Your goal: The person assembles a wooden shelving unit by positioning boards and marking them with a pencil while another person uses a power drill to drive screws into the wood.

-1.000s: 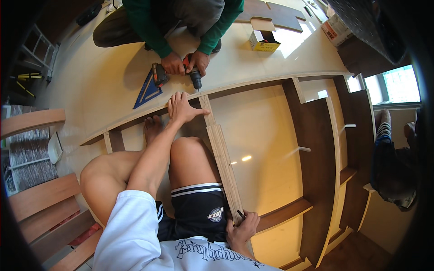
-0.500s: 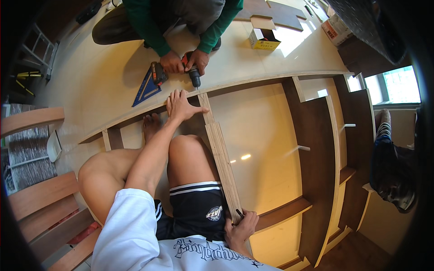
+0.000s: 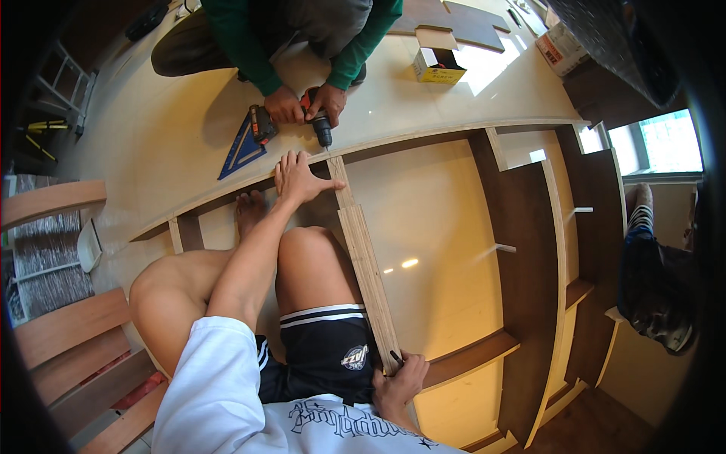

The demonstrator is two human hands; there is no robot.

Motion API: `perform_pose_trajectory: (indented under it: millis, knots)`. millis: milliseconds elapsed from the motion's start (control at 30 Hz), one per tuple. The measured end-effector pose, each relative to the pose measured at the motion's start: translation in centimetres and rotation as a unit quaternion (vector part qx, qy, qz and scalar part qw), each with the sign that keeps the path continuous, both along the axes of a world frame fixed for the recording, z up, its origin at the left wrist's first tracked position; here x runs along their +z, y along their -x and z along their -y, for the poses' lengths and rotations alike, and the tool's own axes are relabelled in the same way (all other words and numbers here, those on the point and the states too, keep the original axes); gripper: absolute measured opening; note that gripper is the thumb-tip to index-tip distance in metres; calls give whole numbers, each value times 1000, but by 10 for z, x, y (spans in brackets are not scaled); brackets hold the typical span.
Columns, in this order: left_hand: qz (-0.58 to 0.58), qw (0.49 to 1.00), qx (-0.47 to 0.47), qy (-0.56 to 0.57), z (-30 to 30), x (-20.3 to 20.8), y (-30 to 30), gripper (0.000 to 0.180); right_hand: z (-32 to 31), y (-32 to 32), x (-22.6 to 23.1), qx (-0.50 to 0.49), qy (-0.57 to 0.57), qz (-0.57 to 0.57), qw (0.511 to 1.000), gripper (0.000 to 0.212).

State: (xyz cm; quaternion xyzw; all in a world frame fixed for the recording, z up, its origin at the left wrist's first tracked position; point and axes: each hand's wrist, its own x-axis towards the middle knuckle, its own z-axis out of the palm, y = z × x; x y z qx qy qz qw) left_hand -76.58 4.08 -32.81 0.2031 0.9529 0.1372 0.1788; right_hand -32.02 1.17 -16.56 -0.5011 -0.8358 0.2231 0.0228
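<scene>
My left hand [image 3: 302, 180] grips the corner where a long plywood edge board [image 3: 408, 141] meets a cross board [image 3: 368, 280]. Its fingers reach over the long board and the thumb presses on the cross board. Low on that cross board, my right hand [image 3: 401, 384] is closed around a thin black pen [image 3: 395, 357], touching the wood as well. Across from me, a person in green sleeves holds a cordless drill [image 3: 321, 130] with both hands, its bit at the long board beside the joint. A blue triangular square [image 3: 242, 153] lies next to the drill's battery.
The wooden frame's dark shelf panels [image 3: 522, 227] extend to the right. A yellow screw box [image 3: 439, 66] stands open beyond the long board, near dark boards [image 3: 473, 29]. Wooden slatted furniture [image 3: 76, 321] is at my left. Another person [image 3: 656, 272] is at the far right.
</scene>
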Motion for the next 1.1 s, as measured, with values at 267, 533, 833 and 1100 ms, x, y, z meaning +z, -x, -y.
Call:
perform_pose_trajectory:
  millis: [267,533,833,1100]
  knots:
    - [-17,1000,-6,12,2,-1,0,126,1,1,0,-5,5,1,1000,51]
    - [0,1000,-8,15,-1,5,-1,126,2,-5,-7,-3,7,3,1000,53]
    - [-2,1000,-13,16,1,4,0,126,2,-6,-7,-2,8,0,1000,55]
    - [-22,1000,-7,-1,3,-1,0,126,3,-4,-4,-3,14,-1,1000,54]
